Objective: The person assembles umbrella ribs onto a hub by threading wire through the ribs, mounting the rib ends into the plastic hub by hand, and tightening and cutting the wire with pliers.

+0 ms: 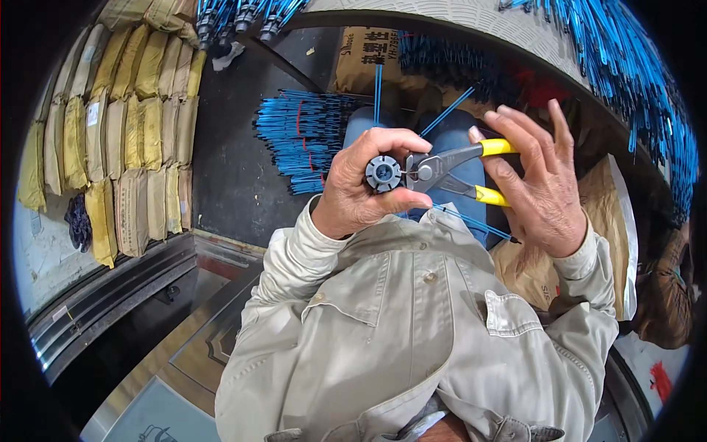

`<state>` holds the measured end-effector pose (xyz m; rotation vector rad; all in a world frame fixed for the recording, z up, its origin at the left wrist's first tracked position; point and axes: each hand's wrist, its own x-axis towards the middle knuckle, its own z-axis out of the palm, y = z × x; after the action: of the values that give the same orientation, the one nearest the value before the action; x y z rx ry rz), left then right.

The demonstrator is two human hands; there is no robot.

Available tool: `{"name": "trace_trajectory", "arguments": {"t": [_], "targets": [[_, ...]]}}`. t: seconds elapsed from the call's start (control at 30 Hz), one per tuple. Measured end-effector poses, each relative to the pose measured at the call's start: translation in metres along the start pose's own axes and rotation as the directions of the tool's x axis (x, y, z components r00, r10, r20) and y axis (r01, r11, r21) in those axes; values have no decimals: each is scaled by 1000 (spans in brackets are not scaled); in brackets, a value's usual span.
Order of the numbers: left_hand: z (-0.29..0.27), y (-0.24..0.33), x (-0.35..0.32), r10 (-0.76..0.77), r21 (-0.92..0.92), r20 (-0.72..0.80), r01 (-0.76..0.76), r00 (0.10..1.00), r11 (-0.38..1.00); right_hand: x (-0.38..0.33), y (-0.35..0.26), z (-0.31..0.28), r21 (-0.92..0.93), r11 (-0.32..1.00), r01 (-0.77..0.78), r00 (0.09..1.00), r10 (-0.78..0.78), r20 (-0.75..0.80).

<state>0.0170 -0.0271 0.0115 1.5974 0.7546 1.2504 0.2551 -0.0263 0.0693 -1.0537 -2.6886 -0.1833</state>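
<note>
My left hand (361, 180) is closed around a round black notched hub (384, 174), its ring of slots facing up. A few thin blue rods (378, 96) with black ends spread out around this hand; where they join is hidden. End-cutting pliers (449, 163) with yellow-sleeved handles lie across to my right hand (537, 177), which has them between thumb and fingers, some fingers spread. The handles are apart. The pliers' head sits beside the hub, between my left thumb and fingers, and a short thin wire shows between them.
Bundles of blue rods (298, 140) lie ahead to the left, more (641, 81) on the patterned bench (471, 15) at far right. Packed yellow and brown sacks (132, 132) are stacked at left. A brown paper sack (596, 228) stands by my right arm.
</note>
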Motion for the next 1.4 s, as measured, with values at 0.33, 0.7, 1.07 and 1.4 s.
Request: {"name": "trace_trajectory", "arguments": {"t": [0.33, 0.7, 1.07, 1.4], "targets": [[-4, -2, -2, 48, 31, -38, -47, 998, 998, -9, -14, 30, 224, 968, -113, 992, 97, 82], [-17, 0, 4, -4, 23, 140, 1, 990, 1000, -5, 24, 2, 817, 538, -205, 908, -207, 364], [-24, -8, 13, -47, -229, 259, 108, 965, 967, -33, -37, 58, 440, -691, -573, 818, -455, 351], [-21, -18, 12, -63, -353, 209, 135, 976, 926, -26, -29, 52, 638, -617, -459, 855, -113, 506]]}}
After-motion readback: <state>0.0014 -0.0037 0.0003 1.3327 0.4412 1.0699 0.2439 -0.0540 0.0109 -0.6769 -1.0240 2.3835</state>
